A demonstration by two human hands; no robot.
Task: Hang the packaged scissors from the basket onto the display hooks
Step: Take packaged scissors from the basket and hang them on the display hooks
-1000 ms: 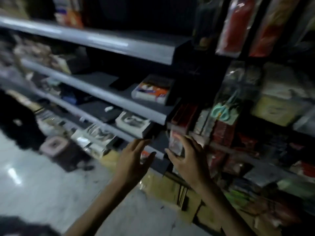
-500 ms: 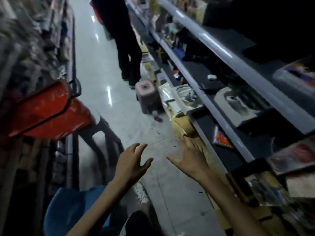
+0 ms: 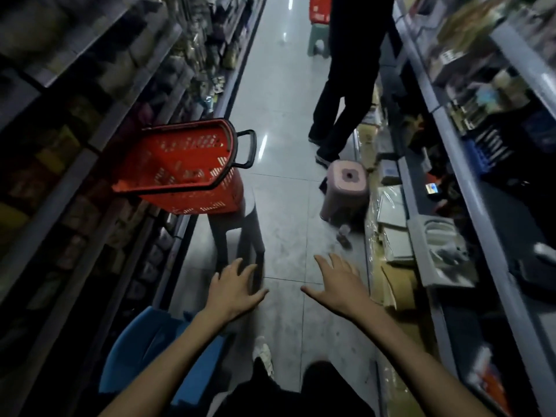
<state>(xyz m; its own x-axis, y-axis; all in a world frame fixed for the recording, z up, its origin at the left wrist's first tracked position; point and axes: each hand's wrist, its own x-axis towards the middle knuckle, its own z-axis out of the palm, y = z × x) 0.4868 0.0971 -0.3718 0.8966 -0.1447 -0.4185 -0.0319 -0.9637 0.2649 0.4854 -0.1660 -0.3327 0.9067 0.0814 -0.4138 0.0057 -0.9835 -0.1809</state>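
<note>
Both hands are held out over the aisle floor with nothing in them: the grip of the left hand (image 3: 233, 288) is apart, fingers loosely bent, and the grip of the right hand (image 3: 338, 284) is likewise spread apart. The red basket (image 3: 210, 201) is perched at a tilt on a grey stool (image 3: 240, 227) beside the left shelving, well ahead of the left hand. No packaged scissors can be made out inside it; the interior is dim and blurred, so whether any lie there cannot be told. The display hooks are not in view. The basket could be tipped off its narrow perch if it is reached into carelessly or dragged by its handle. A pink stool (image 3: 346, 188) and another person's legs (image 3: 340, 85) stand in the aisle and could be knocked against. The goods on both shelf runs are smeared by blur and cannot be identified
</note>
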